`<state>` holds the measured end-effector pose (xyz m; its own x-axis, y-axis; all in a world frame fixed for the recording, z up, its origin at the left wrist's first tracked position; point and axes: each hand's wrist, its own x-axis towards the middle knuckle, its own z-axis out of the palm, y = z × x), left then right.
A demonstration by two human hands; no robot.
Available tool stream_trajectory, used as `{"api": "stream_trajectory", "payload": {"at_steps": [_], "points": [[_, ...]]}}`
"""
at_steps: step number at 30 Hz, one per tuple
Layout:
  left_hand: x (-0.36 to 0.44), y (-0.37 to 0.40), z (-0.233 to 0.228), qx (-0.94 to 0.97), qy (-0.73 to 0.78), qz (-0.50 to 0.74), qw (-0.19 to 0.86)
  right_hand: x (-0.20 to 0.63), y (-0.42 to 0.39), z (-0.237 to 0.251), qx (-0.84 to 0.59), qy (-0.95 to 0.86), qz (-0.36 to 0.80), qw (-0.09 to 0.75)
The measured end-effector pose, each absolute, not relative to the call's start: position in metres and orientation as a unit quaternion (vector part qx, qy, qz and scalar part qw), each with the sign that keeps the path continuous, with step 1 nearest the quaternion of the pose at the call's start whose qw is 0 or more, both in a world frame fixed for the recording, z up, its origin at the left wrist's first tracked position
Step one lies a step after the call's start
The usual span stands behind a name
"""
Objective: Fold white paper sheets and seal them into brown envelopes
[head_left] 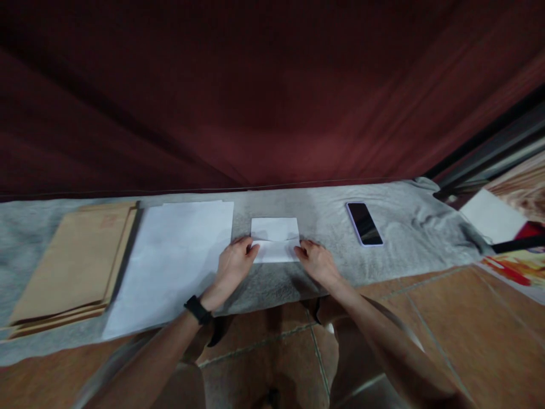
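Note:
A small white sheet of paper (275, 228) lies on the grey cloth in front of me, with its near part folded up over the rest. My left hand (237, 262) pinches the left end of the fold between thumb and curled fingers. At the right end, my right hand (315, 259) grips the same fold in a like way. The folded flap's upper edge stands slightly off the sheet between my hands. A dark watch (198, 310) is on my left wrist.
Left of my hands lies a stack of large white paper (174, 255), and beyond it several brown envelopes (76, 255). A phone (365, 224) rests to the right on the grey cloth (409, 227). A dark red curtain (272, 102) hangs behind; tiled floor (426, 318) shows below.

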<state>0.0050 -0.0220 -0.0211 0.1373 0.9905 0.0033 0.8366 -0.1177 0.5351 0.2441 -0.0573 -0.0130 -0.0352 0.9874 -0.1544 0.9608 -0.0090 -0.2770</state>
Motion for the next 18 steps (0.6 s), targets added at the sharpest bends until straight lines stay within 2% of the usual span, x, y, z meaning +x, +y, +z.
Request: {"api": "stream_trajectory", "payload": {"at_steps": [7,10,14,18], "points": [[0.014,-0.013,-0.013,0.716,0.677,0.048,0.167,0.241,-0.043,-0.007,-0.725,-0.663,0.186,-0.013],[0.016,-0.008,-0.01,0.706,0.686,0.028,0.172,0.24,-0.037,-0.005,-0.73,-0.654,0.195,-0.023],[0.015,-0.002,-0.01,0.688,0.692,0.073,0.207,0.24,-0.03,-0.005,-0.738,-0.644,0.201,-0.026],[0.007,0.002,-0.022,0.665,0.667,0.195,0.275,0.241,-0.025,-0.006,-0.738,-0.643,0.204,-0.025]]}}
